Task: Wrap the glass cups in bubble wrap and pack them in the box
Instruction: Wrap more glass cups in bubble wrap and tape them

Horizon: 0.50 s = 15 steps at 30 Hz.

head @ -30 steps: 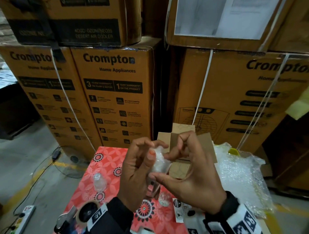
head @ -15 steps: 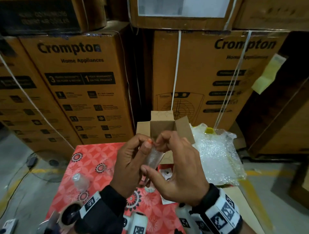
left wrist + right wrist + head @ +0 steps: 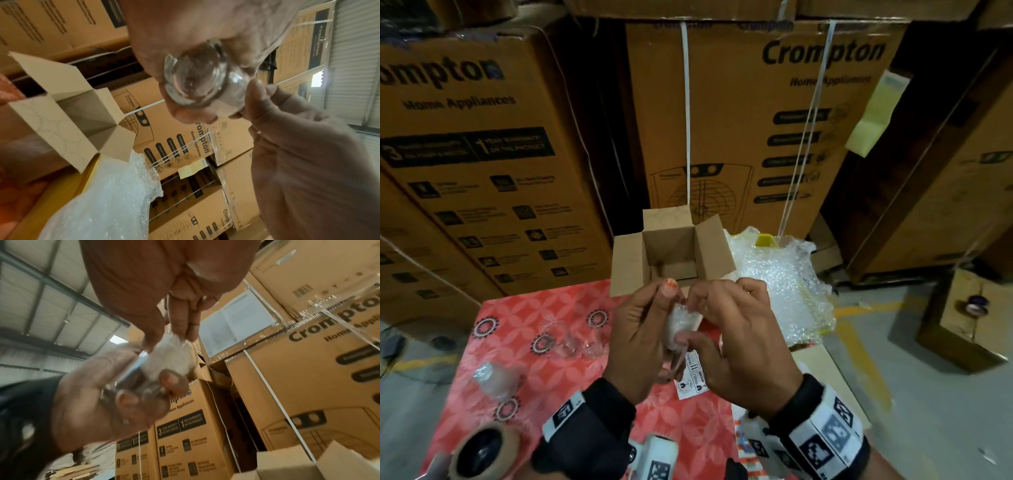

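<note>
Between both hands I hold a small glass cup [image 3: 677,325] partly covered in bubble wrap, above the red patterned table [image 3: 524,322]. My left hand [image 3: 640,342] grips the cup [image 3: 201,81] around its side. My right hand [image 3: 736,342] pinches the wrap [image 3: 170,356] at the cup's upper end with fingertips [image 3: 185,331]. The small open cardboard box [image 3: 671,253] stands just beyond the hands. A wrapped cup [image 3: 493,377] lies at the table's left. Clear bare cups [image 3: 571,339] sit near the table's middle.
A heap of bubble wrap [image 3: 780,284] lies right of the box. A tape roll [image 3: 482,448] sits at the near left corner, and a printed label [image 3: 693,377] lies under the hands. Large stacked cartons [image 3: 739,130] wall off the back.
The head view has tilted down and swung right, bringing the open box fully into sight. Both hands still hold the cup; the right fingers have shifted on the wrap at its upper end.
</note>
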Tool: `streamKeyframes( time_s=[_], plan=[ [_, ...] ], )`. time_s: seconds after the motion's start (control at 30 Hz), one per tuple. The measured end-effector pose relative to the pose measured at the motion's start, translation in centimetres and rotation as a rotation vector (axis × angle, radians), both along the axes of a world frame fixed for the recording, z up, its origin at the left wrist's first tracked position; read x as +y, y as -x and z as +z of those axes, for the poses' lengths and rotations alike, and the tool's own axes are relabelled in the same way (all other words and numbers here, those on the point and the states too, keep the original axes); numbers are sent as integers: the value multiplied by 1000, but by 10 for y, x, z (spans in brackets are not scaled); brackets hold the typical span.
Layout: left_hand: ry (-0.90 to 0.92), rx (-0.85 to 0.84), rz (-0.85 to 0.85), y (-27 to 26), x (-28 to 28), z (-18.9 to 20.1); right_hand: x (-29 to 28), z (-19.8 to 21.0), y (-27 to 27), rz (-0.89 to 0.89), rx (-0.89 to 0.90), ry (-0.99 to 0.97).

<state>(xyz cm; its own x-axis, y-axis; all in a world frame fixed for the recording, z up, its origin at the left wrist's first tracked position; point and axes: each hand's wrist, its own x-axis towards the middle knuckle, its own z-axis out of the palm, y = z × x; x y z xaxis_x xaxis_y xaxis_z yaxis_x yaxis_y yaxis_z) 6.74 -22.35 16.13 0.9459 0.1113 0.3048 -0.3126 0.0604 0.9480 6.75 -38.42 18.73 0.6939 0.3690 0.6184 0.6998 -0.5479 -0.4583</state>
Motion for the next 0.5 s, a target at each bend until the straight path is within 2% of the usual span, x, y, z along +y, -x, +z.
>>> streamKeyframes(
  time_s=[0.1,0.17,0.23,0.33,0.4,0.5],
  plan=[
    [-7,3,-32,0,-11,-6,-14,11,-7,66,60,65],
    [-33,4,-36,-2,-13,-10,-25,13,-12,98,172,40],
    [-71,-3,-57,-7,-11,-12,-35,12,-15,133,318,-102],
    [-71,12,-109,-10,-8,-12,-56,9,-22,151,518,-416],
    [16,53,-166,-9,-7,-14,-78,-9,-39,-12,608,-596],
    [138,148,-223,-5,-5,-18,-127,-62,-73,-393,715,-548]
  ],
)
